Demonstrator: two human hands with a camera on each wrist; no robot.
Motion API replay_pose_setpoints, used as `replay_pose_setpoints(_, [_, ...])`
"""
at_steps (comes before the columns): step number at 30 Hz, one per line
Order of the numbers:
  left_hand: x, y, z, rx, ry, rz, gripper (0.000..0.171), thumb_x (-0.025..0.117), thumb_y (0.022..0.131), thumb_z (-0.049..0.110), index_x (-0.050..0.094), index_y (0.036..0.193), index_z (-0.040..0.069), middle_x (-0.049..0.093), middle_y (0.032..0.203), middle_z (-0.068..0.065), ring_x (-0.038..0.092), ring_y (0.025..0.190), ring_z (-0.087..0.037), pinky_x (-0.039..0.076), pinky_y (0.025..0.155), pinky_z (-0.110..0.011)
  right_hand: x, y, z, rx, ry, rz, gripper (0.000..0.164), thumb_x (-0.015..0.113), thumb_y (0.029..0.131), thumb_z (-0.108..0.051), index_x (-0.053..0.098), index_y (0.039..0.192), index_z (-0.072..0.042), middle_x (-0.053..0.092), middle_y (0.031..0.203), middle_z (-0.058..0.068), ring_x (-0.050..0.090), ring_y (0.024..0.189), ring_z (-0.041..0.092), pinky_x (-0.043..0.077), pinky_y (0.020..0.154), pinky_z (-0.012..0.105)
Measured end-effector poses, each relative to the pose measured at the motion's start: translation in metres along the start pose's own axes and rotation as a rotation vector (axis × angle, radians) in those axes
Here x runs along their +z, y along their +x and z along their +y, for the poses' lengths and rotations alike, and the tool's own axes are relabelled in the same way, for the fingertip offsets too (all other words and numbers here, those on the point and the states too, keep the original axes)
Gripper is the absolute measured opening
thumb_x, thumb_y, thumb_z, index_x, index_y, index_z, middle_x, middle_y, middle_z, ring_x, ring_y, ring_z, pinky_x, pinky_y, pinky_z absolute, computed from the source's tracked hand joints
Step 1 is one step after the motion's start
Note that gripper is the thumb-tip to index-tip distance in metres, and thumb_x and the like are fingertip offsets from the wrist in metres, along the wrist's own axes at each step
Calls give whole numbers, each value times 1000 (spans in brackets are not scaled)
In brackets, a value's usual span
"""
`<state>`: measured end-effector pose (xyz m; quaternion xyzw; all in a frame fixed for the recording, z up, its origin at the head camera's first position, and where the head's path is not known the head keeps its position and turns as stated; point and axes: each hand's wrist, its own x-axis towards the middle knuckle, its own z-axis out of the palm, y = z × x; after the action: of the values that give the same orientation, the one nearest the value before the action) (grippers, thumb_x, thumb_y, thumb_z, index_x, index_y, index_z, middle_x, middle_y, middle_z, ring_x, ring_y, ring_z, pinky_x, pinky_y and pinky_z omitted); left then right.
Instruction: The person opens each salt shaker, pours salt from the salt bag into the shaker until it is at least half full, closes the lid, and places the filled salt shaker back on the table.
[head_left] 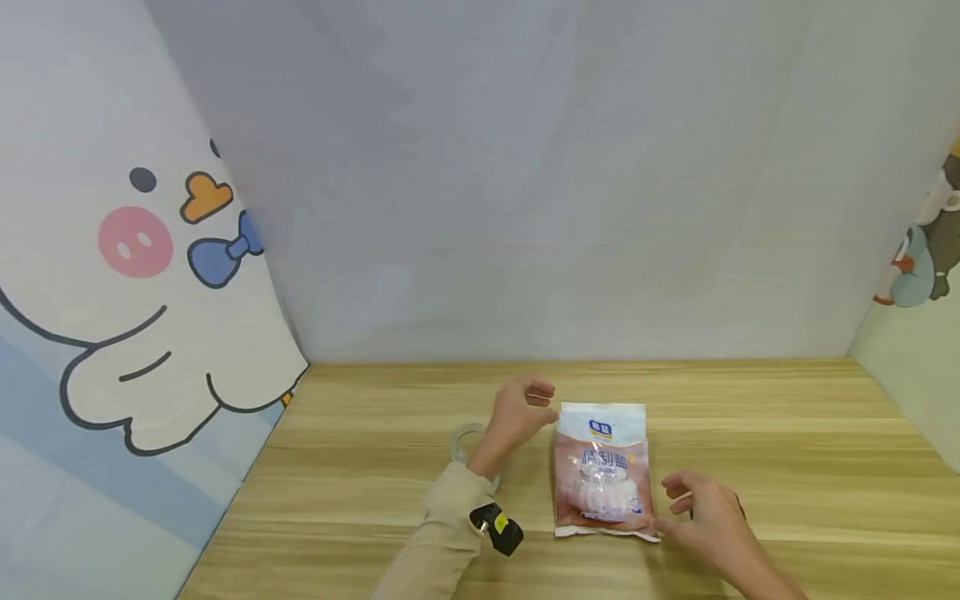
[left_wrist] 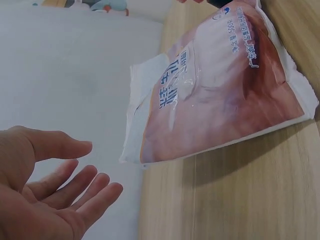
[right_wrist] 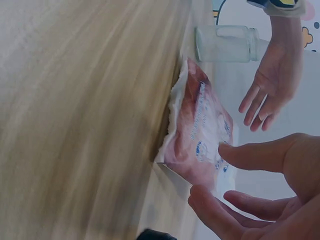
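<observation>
A white and reddish-brown bag of salt lies flat on the wooden table, its printed face up. At its upper left corner, in the head view, is my left hand, fingers loosely bent and holding nothing. The left wrist view shows that hand apart from the bag, thumb and fingers spread. My right hand is at the lower right corner, thumb tip right at the bag's edge. In the right wrist view its thumb and fingers are parted, with nothing gripped.
A clear glass jar stands left of the bag; in the head view my left forearm partly hides it. The wooden table meets a pale grey backdrop at the back. A cartoon-printed sheet borders the left side.
</observation>
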<state>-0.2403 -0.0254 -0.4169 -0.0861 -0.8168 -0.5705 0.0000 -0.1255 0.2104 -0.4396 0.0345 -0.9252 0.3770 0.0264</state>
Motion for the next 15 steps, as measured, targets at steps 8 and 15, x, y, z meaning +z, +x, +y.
replay_pose_setpoints(8, [26,6,-7,-89,28,11,31,66,71,-10,65,101,-1,66,102,-14,64,93,-25,56,74,-24,15,2,6,20,-69,-28,38,84,62,-7,61,91,4,63,80,6,62,70,18,54,62,30])
replay_pose_setpoints(15, [32,5,-14,-168,61,0,40,58,71,-11,62,109,2,63,115,-14,59,106,-29,55,85,-33,32,4,7,16,-34,14,33,82,61,2,59,85,2,60,73,2,58,64,12,50,56,22])
